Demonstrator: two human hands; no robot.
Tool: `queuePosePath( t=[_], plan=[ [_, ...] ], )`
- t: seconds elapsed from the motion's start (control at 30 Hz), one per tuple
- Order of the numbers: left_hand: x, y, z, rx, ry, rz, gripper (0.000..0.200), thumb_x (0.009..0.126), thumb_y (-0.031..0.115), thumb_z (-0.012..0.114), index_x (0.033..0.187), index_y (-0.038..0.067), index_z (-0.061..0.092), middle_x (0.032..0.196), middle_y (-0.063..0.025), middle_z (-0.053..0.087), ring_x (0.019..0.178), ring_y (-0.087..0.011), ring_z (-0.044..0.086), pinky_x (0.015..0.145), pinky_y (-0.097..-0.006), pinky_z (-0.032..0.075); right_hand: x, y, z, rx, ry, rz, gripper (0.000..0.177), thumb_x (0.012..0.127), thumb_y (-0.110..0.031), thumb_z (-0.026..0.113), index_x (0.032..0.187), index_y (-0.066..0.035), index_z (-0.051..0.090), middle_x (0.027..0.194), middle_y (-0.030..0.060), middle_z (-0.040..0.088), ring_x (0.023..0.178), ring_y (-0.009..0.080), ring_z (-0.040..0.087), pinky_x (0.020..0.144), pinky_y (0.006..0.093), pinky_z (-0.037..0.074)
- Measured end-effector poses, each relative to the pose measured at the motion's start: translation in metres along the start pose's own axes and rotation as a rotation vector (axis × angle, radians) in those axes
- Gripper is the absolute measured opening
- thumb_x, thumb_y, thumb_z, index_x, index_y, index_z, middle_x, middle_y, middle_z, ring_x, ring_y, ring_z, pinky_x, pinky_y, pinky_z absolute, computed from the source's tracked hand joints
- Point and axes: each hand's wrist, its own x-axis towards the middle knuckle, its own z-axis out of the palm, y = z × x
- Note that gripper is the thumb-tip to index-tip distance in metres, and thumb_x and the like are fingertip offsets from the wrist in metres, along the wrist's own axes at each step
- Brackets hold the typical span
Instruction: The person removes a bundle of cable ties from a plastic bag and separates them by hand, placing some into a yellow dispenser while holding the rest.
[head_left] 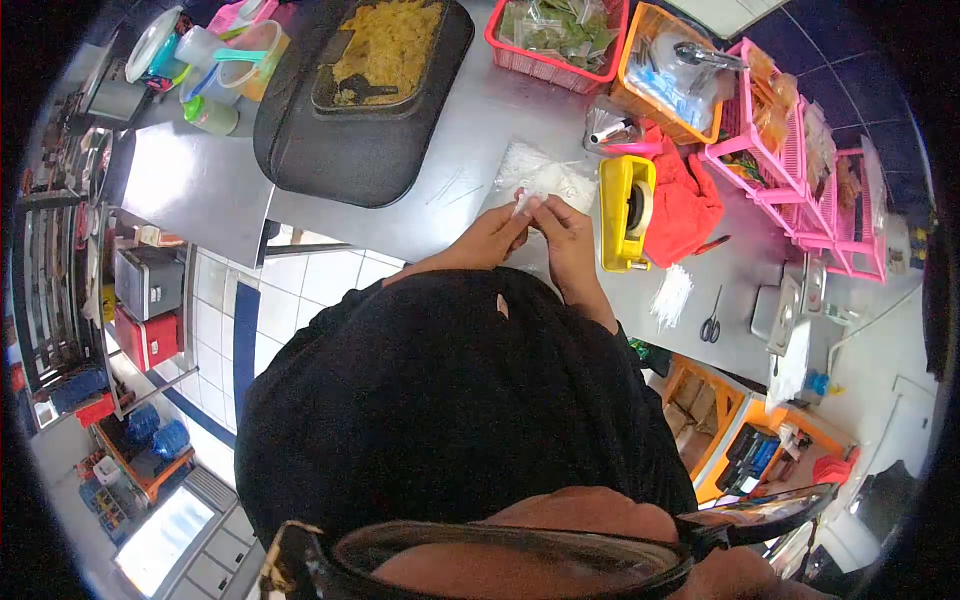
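My left hand (492, 236) and my right hand (564, 232) meet at the near edge of the metal table. Their fingers are pinched together around a small white piece (527, 203), too small to make out clearly. Just beyond the fingertips lies a clear plastic bag (560, 180) with white contents. Right of my right hand stands a yellow tape dispenser (615, 215) with a roll in it, beside a red cloth (685, 215). A bundle of thin white strips (671, 297) and a pair of scissors (711, 320) lie nearer the right edge.
A black tray (400, 170) carries a pan of yellow food (385, 50) at the back left. Behind stand a red basket (550, 68) of green packets and an orange basket (640, 95). Pink racks (790, 190) line the right. Cups (210, 115) stand far left.
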Motion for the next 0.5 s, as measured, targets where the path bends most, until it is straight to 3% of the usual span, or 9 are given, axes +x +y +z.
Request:
queuePosePath(
  t=[0.23, 0.5],
  plan=[
    [0.0012, -0.004, 0.0067, 0.064, 0.07, 0.183, 0.03, 0.095, 0.036, 0.039, 0.082, 0.009, 0.045, 0.062, 0.0037, 0.038, 0.053, -0.0059, 0.034, 0.048, -0.0212, 0.029, -0.0032, -0.0032, 0.0003, 0.074, 0.081, -0.031, 0.017, 0.085, -0.013, 0.06, 0.087, 0.004, 0.064, 0.082, 0.0045, 0.062, 0.076, 0.0094, 0.056, 0.072, 0.023, 0.044],
    [-0.0001, -0.0044, 0.0077, 0.053, 0.111, 0.172, 0.031, 0.096, 0.034, 0.037, 0.081, 0.009, 0.045, 0.06, 0.0031, 0.038, 0.052, -0.0058, 0.034, 0.047, -0.021, 0.029, -0.0043, -0.0022, 0.0026, 0.089, 0.183, -0.057, 0.015, 0.08, -0.007, 0.065, 0.091, 0.004, 0.065, 0.085, 0.0085, 0.065, 0.078, 0.0117, 0.059, 0.076, 0.0229, 0.046]
  ],
)
